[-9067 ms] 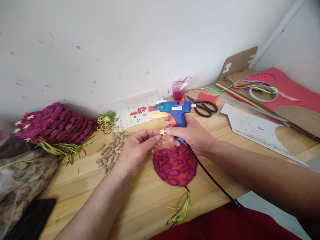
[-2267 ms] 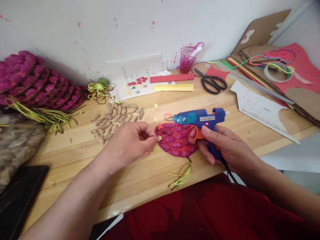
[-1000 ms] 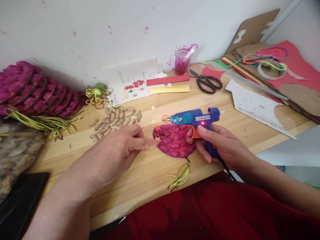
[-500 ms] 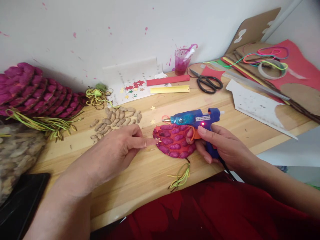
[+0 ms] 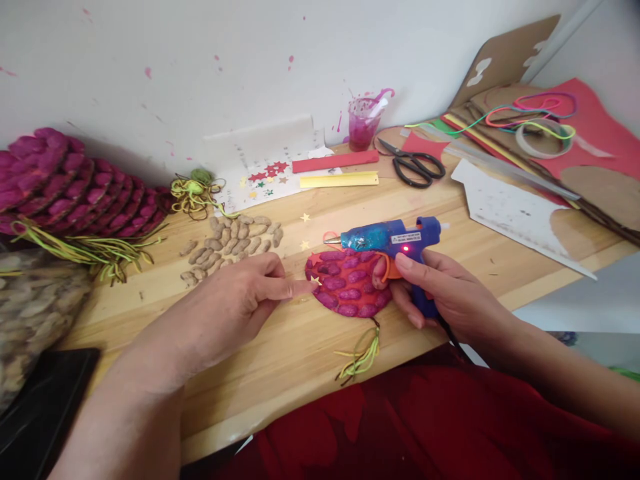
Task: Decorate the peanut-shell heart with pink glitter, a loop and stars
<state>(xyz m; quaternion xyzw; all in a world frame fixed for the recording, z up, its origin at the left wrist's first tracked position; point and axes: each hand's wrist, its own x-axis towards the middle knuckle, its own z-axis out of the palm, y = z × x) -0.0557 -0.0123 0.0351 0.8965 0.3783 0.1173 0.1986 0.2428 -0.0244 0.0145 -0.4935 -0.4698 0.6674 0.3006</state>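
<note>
A round red craft piece (image 5: 337, 283) covered with rows of purple-painted peanut shells lies on the table, with a yellow-green yarn tassel (image 5: 364, 357) at its lower edge. My left hand (image 5: 247, 290) reaches in from the left. Its index finger is stretched out, the tip touching a small gold star (image 5: 316, 281) at the piece's left rim; the other fingers are curled and grip nothing visible. My right hand (image 5: 445, 290) is wrapped round a blue hot glue gun (image 5: 385, 235), a finger at its orange trigger. The nozzle points left above the piece, and a red light glows on the body.
Loose peanuts (image 5: 235, 237) and two gold stars (image 5: 305, 217) lie behind the piece. Farther back are red and yellow strips (image 5: 340, 180), black-handled scissors (image 5: 417, 167) and a purple-stained cup (image 5: 362, 127). Stacked purple peanut work (image 5: 75, 187) stands left; card scraps (image 5: 515, 213) lie right.
The left fingertip has drawn back very slightly to the left, and more of the gold star shows. The right hand and glue gun hold still.
</note>
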